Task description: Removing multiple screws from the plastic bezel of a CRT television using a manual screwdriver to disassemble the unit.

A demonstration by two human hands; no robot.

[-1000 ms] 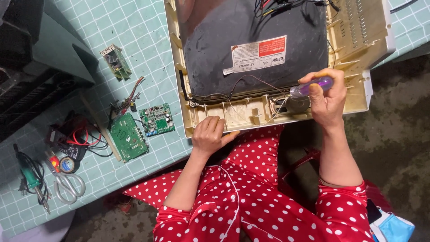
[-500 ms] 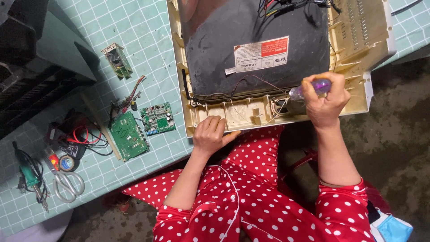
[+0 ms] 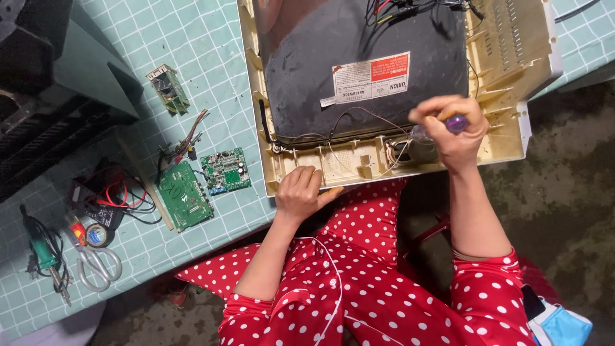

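A cream plastic television housing [image 3: 512,57] lies face down on the table, with the dark picture tube [image 3: 307,70] and its white and red label inside. My left hand [image 3: 300,192] rests on the housing's near edge, fingers curled over the rim. My right hand [image 3: 453,131] grips a screwdriver with a purple handle [image 3: 456,123]. Its clear shaft end points left into the housing's lower right corner, beside a round speaker [image 3: 403,150] and thin wires.
Two green circuit boards [image 3: 224,170] [image 3: 184,195] with coloured wires lie left of the housing. A small board [image 3: 168,88] sits farther back. Scissors [image 3: 90,259], tape roll, a green soldering tool [image 3: 45,256] and a black case [image 3: 45,96] fill the left.
My right hand has shifted slightly left and up with the screwdriver, turning over the housing's corner. The left hand has stayed on the rim.
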